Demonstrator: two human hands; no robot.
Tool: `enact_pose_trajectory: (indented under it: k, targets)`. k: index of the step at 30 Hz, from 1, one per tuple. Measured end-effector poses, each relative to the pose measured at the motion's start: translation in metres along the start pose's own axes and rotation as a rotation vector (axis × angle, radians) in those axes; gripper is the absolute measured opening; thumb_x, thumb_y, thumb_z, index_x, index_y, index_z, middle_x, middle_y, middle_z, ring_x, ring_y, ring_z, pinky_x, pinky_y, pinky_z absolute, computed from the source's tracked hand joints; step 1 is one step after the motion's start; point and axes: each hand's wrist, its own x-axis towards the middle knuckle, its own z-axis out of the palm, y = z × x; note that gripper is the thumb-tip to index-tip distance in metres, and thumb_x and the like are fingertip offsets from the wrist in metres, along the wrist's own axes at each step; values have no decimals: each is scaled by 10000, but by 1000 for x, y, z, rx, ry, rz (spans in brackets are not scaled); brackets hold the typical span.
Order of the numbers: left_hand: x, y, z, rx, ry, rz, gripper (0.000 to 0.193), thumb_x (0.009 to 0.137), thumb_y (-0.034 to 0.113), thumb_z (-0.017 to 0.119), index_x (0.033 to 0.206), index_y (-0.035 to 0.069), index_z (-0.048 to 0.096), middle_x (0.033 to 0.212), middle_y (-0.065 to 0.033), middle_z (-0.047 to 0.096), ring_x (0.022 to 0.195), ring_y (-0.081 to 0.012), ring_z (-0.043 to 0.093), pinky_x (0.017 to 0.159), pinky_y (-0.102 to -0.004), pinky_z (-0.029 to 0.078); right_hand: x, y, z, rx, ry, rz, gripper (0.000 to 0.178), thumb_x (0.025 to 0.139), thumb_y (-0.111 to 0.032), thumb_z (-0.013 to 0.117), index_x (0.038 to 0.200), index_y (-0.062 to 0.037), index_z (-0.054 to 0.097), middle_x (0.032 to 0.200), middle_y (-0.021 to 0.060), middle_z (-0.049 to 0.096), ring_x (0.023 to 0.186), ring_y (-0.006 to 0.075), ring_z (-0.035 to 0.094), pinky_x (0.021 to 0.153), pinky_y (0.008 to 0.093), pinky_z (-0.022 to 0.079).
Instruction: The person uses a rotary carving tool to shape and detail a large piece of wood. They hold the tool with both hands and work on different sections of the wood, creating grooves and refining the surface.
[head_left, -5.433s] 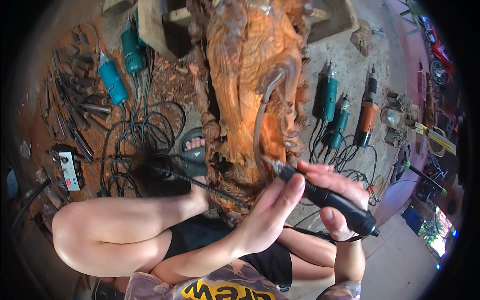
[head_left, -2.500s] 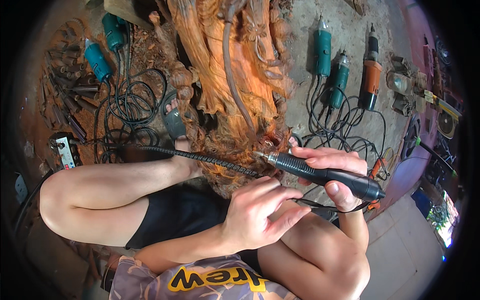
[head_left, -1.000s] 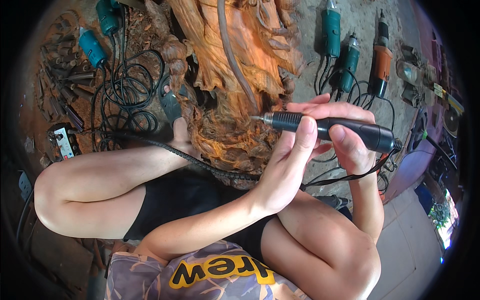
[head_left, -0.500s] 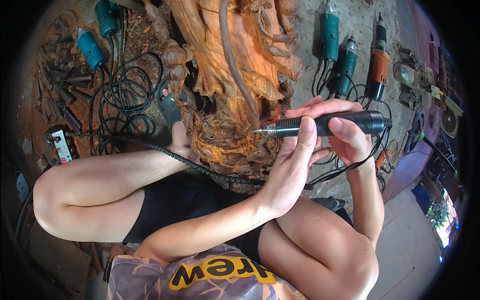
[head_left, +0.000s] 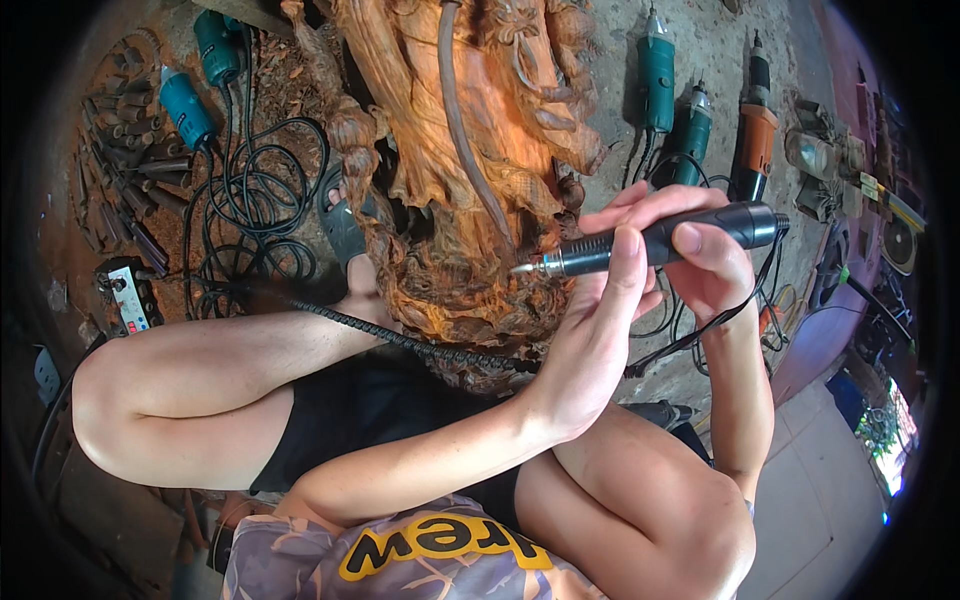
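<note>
Both hands hold a black rotary carving handpiece with a slim pointed bit. My left hand is closed on its front part, thumb resting along the grip. My right hand wraps the rear body, its fingers over the top and its thumb on the near side. The bit points left at the lower part of a reddish-brown wood carving standing between my legs. Whether the tip touches the wood, I cannot tell. A black cord runs from the handpiece's rear end down past my right wrist.
Green power grinders and an orange one lie on the floor to the right. At left are teal grinders, coiled black cables, a pile of carving bits and a small control box. A braided cable crosses my lap.
The handpiece and both hands have shifted slightly to the right in view, and the bit's tip sits a little lower. Both hands keep their grip.
</note>
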Motion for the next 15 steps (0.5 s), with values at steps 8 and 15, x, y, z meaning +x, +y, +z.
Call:
enact_pose_trajectory:
  k: [8,15]
  targets:
    - [0,-14,-5,-58,34,-71,787,1001,676,275,1589,188,86,1539,-40,259,1455,-190,205,1136,-407,216,1,10,-1,129,102,173,425,798,-294,675,973,93,697,1005,267,657,1053,420,652,996,496,495]
    - [6,-16,-9,-149,94,-101,696,1006,661,321,1516,193,253,1233,26,409,1281,-127,352,1081,-365,269,5,15,-4,160,132,188,422,808,-294,691,983,90,698,1044,244,629,1054,445,651,992,496,496]
